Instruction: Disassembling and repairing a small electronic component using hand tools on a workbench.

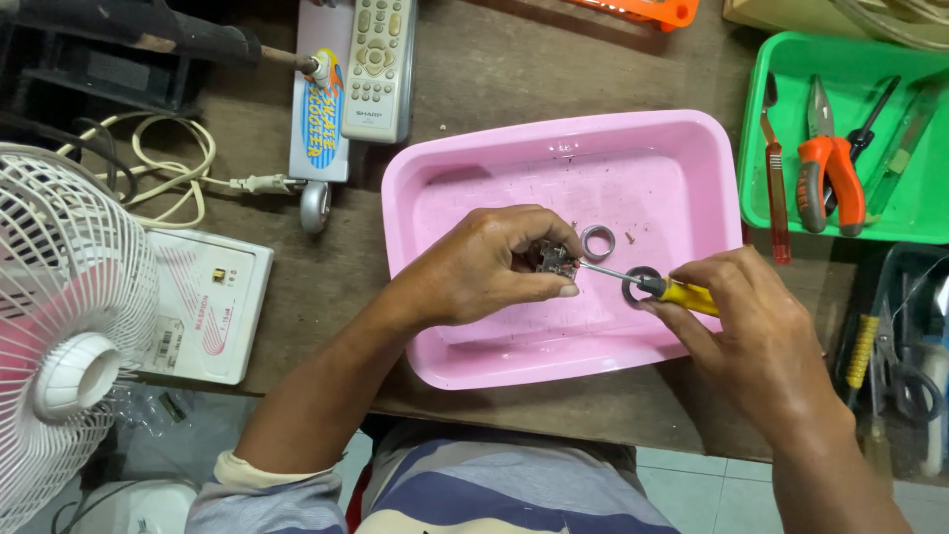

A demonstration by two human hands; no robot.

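Working over a pink plastic tray point(692, 148), the left hand point(484, 267) pinches a small metal part point(556, 259), maybe a switch or little circuit module, too small to tell, with fingers curled tight around it just above the tray floor. Right hand point(756, 331) grips a yellow-handled screwdriver point(652, 286), fingers wrapped on the handle, shaft pointing left with its tip at the part. A grey metal ring point(597, 241) lies in the tray just far of the part; a dark ring point(638, 285) sits under the screwdriver shaft. Doing this step well probably means keeping the part steady, the tip seated square, and the work low over the tray so loose bits drop in. Right: green tray point(771, 129) with orange-handled pliers point(828, 173) and a red-handled tool point(777, 188). Left: white fan point(59, 326), white flat box point(203, 307). Far: grey remote control point(378, 64), a coiled cream power cord point(168, 173).
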